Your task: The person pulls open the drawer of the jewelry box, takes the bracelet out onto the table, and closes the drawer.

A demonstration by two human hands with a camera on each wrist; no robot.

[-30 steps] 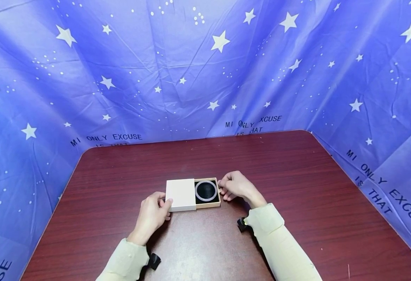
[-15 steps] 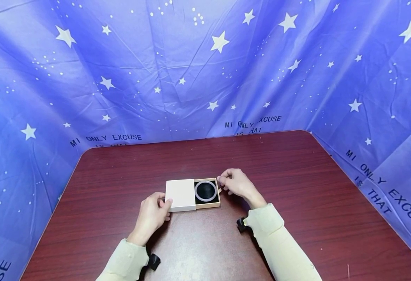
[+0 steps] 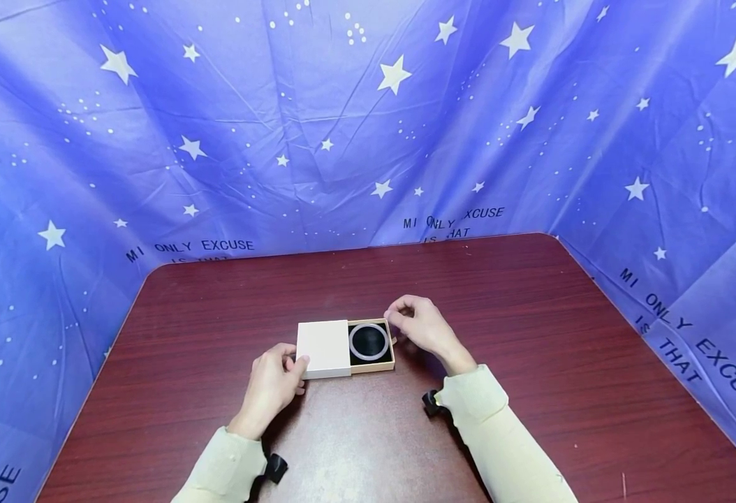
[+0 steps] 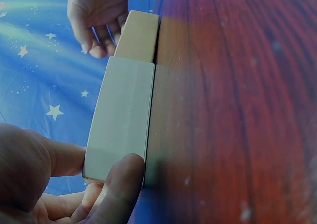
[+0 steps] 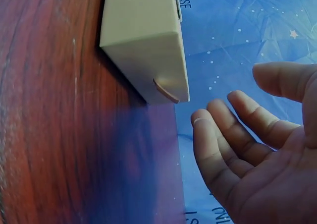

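A white slide-out gift box sleeve (image 3: 322, 349) lies flat on the table, its drawer (image 3: 374, 369) pulled partway out to the right. Inside, on black lining, rests a pale bangle (image 3: 352, 344). My left hand (image 3: 272, 377) grips the sleeve's left end, with the thumb on its near side in the left wrist view. Off the drawer's far right corner hovers my right hand (image 3: 427, 326), which holds nothing. In the right wrist view its fingers (image 5: 208, 147) are loosely bent and apart from the box. A small ribbon tab (image 5: 165, 91) sticks out of the drawer's end.
The dark red wooden table (image 3: 531, 314) carries the box near its middle. A blue star-patterned curtain (image 3: 318, 91) hangs behind the table and along both sides. Black wrist straps show at both cuffs.
My right hand has drawn away from the ribbon tab and shifted toward the drawer's far corner. The left hand, the box and the bangle have stayed in place.
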